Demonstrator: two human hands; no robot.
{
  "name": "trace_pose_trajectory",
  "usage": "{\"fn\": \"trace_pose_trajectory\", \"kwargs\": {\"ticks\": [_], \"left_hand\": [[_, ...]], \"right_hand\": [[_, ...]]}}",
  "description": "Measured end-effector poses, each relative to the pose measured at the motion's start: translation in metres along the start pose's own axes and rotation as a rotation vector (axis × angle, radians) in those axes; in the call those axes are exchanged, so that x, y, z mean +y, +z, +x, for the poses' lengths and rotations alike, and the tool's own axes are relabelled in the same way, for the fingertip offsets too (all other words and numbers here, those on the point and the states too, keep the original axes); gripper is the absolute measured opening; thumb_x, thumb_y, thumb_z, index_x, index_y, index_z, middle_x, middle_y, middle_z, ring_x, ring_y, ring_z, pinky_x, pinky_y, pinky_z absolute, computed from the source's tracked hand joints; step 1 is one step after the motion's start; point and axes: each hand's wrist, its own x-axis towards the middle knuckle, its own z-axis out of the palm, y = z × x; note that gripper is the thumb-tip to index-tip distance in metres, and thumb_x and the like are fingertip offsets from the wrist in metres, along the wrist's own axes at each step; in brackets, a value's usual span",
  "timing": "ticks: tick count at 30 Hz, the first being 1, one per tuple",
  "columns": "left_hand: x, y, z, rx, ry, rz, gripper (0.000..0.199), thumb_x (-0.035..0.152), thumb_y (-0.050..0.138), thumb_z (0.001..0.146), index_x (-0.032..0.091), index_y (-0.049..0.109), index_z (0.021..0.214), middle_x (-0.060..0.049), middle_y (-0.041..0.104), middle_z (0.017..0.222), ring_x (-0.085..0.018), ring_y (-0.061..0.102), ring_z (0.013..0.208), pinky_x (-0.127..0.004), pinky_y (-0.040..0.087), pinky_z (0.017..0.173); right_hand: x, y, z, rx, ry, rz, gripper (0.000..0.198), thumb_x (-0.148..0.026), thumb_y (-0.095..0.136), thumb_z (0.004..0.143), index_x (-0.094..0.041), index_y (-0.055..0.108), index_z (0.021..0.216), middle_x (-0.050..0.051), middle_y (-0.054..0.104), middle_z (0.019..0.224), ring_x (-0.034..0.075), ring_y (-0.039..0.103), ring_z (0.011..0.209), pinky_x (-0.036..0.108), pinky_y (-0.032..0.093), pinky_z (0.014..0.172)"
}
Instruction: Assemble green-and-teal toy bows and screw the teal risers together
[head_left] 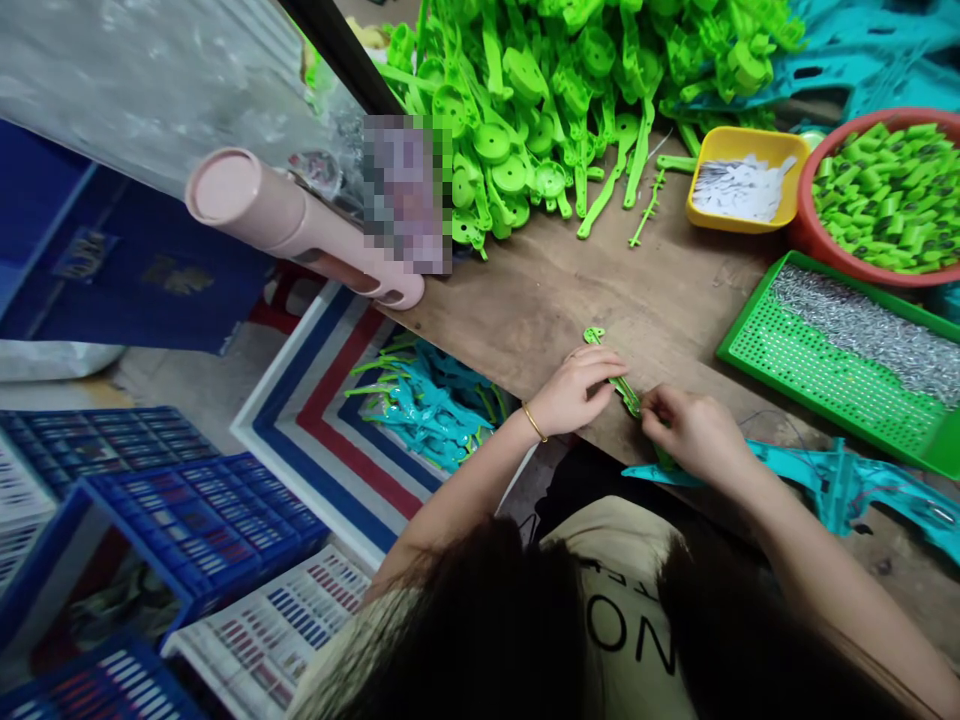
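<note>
A slim green plastic part (pixel 625 391) lies at the near edge of the wooden table. My left hand (pixel 581 388), with a bangle at its wrist, is closed on the middle of it. The part's rounded end pokes out past my fingers. My right hand (pixel 694 425) is pinched at the near end of the same part. What sits between those fingertips, if anything, is too small to make out. Just below that hand, a turquoise plastic piece (pixel 836 475) with thin wires rests along the table edge.
Green plastic parts (pixel 517 140) are heaped at the back. To the right stand a yellow tray (pixel 701 215) of white slips, a red basin (pixel 814 235) of small green pieces and a green basket (pixel 806 385) of metal bits. A pink bottle (pixel 300 225) and a striped box (pixel 300 400) are at left.
</note>
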Motion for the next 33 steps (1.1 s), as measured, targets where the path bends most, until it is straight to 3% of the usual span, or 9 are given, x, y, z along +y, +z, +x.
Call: {"fn": "trace_pose_trajectory", "kwargs": {"ticks": [7,13,22,28,33], "left_hand": [[0.001,0.006,0.002,0.039,-0.020,-0.001,0.015,0.025,0.063,0.090,0.016,0.070,0.099,-0.009,0.072,0.103,-0.021,0.064,0.109,-0.044,0.049,0.101],[-0.002,0.013,0.002,0.061,-0.052,0.054,0.012,0.025,0.063,0.090,0.017,0.070,0.094,-0.006,0.073,0.100,-0.019,0.064,0.105,-0.040,0.047,0.101],[0.003,0.016,0.000,0.086,-0.067,0.091,0.012,0.025,0.063,0.090,0.017,0.072,0.088,-0.005,0.072,0.095,-0.019,0.063,0.100,-0.038,0.047,0.097],[0.001,0.022,-0.001,0.098,-0.081,0.084,0.012,0.025,0.063,0.090,0.017,0.072,0.088,-0.005,0.071,0.095,-0.019,0.062,0.099,-0.038,0.047,0.097],[0.001,0.021,-0.001,0.090,-0.091,0.066,0.012,0.024,0.061,0.091,0.019,0.072,0.088,-0.005,0.071,0.095,-0.019,0.063,0.100,-0.039,0.047,0.098]], "right_hand": [[-0.004,-0.016,0.003,-0.066,-0.072,-0.143,0.019,-0.029,0.046,0.087,-0.020,0.062,0.088,0.005,0.071,0.078,0.018,0.063,0.067,0.027,0.033,0.060],[-0.009,-0.020,0.011,-0.147,-0.125,-0.285,0.023,-0.030,0.042,0.090,-0.021,0.063,0.088,0.006,0.072,0.079,0.018,0.063,0.067,0.028,0.028,0.058],[-0.018,-0.033,0.023,-0.268,-0.132,-0.369,0.026,-0.029,0.042,0.089,-0.019,0.065,0.086,0.009,0.072,0.082,0.020,0.066,0.073,0.029,0.032,0.059],[-0.022,-0.032,0.027,-0.238,-0.127,-0.515,0.034,-0.028,0.037,0.091,-0.017,0.069,0.088,0.014,0.073,0.084,0.025,0.069,0.073,0.030,0.032,0.056],[-0.024,-0.039,0.034,-0.323,-0.130,-0.496,0.029,-0.027,0.042,0.089,-0.019,0.069,0.086,0.012,0.073,0.086,0.024,0.068,0.076,0.029,0.035,0.057]]}}
